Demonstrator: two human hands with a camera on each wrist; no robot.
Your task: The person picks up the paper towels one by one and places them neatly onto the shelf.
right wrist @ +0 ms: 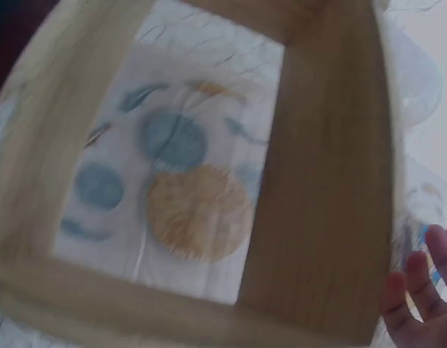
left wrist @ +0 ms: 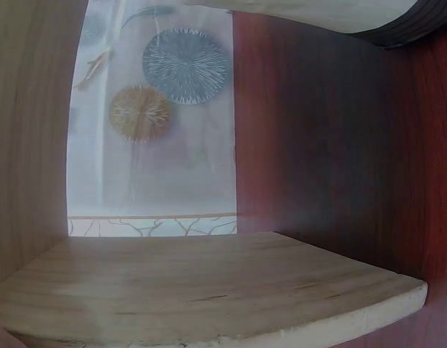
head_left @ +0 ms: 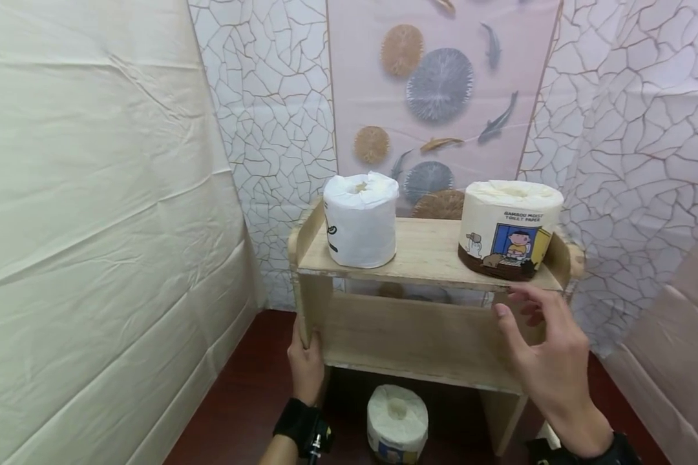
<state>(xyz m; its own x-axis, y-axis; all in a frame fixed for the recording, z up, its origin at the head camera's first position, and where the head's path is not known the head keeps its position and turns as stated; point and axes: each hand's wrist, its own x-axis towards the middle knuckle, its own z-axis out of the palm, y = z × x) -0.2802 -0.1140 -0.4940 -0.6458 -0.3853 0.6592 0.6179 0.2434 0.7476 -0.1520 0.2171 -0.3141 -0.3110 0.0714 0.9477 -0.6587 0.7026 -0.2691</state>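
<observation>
A small two-tier wooden shelf [head_left: 419, 329] stands in the middle of the head view. My left hand [head_left: 306, 368] grips its left side panel, thumb on the inner face. On the top board sit two wrapped toilet rolls: a white one [head_left: 363, 229] at the left and a cream one with a cartoon print [head_left: 503, 226] at the right end. Just under that printed roll, by the board's front edge, my right hand [head_left: 549, 358] hovers with loosely bent fingers and holds nothing. Its fingertips [right wrist: 419, 279] show beside the shelf in the right wrist view.
Below the lower board, a third toilet roll [head_left: 397, 420] stands upright on the dark red surface [head_left: 232, 387]. Cream cloth [head_left: 105, 213] hangs along the left. A patterned curtain with a fish and lily-pad panel [head_left: 442, 84] covers the back.
</observation>
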